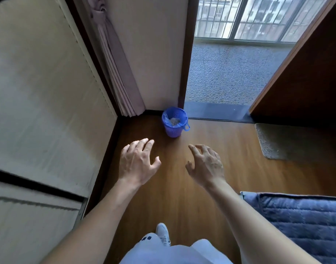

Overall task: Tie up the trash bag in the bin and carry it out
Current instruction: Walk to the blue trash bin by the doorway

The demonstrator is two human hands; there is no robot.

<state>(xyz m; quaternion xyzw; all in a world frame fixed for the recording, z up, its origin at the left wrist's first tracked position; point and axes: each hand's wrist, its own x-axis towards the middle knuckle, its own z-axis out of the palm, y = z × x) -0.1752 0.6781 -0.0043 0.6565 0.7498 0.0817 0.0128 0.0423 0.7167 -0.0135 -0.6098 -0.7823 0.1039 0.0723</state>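
A small purple perforated bin stands on the wooden floor in the corner by the doorway. A blue trash bag lines it, with one blue handle loop hanging over the right rim and grey rubbish inside. My left hand and my right hand are stretched forward, palms down, fingers spread, both empty. They hover short of the bin, apart from it.
A cream sliding wardrobe door runs along the left. A pink curtain hangs in the corner. An open doorway leads to a pebbled balcony floor. A wooden door, a grey mat and blue bedding lie right.
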